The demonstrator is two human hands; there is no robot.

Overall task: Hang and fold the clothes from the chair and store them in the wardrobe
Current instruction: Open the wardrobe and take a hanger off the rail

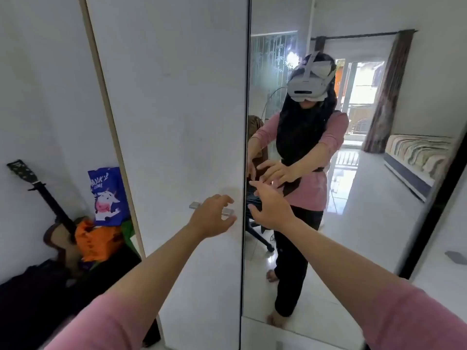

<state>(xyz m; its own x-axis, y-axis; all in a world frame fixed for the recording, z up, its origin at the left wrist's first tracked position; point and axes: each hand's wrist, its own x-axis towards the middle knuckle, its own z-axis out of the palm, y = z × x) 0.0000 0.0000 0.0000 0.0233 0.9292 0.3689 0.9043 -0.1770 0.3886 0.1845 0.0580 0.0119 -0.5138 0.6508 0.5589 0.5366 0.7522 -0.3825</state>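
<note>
A tall white wardrobe door stands shut in front of me, with a small metal handle near its right edge. My left hand is at that handle, fingers curved above it and thumb below, not closed round it. To the right is a mirrored wardrobe door. My right hand reaches to the mirror's left edge with fingers spread and holds nothing. In the mirror's reflection a black chair stands behind me with a brown garment on its back.
Left of the wardrobe, a guitar leans on the wall beside an orange bag, a blue printed bag and a dark case on the floor. The mirror reflects a striped mattress and a curtained doorway.
</note>
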